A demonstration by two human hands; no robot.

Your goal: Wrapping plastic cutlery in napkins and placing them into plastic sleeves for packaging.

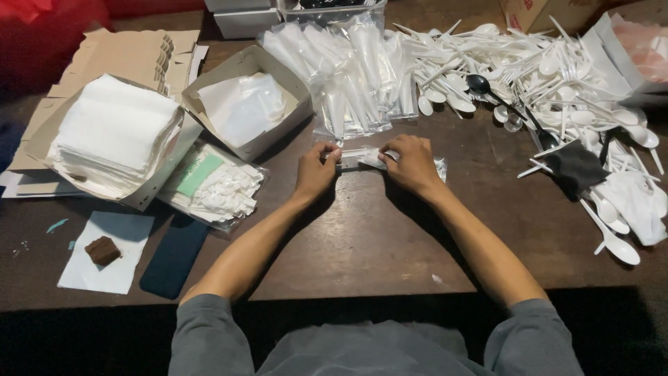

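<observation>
I have the clear sleeve (362, 157) flat on the table between both hands. Left hand (316, 170) is pinched closed on its left end; right hand (412, 163) is curled over the right end, pressing down. Loose white spoons (557, 76) lie beyond my right hand. Best to keep the sleeve taut and level.

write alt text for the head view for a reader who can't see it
Both hands, left hand and right hand, hold a clear cutlery packet over a dark wooden table. White plastic spoons are heaped at right, stacked napkins sit at left.
</observation>
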